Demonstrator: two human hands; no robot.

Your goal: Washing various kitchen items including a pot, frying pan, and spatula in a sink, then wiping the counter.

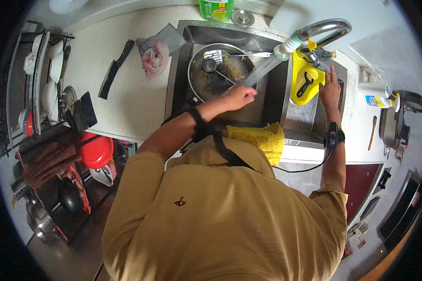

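Note:
My left hand (240, 97), slightly blurred and with curled fingers, is over the near right edge of a dirty frying pan (205, 85) in the sink (271, 87). Whether it grips anything is hidden. A ladle (209, 65) lies in the pan, its handle running towards that hand; a slotted turner (214, 55) rests across the far side. Water streams down beside the hand from the faucet (285, 51). My right hand (330, 90) has its fingers spread at the right edge of a yellow drain basket (304, 96), near the faucet base. A black-handled peeler (305, 85) lies in the basket.
A cleaver (114, 72) lies on the left counter, near a grey cloth (167, 38) and a crumpled stained plastic bag (155, 59). A yellow towel (260, 138) hangs over the sink's front edge. Behind the sink stand a green bottle (216, 10) and a metal lid (242, 17).

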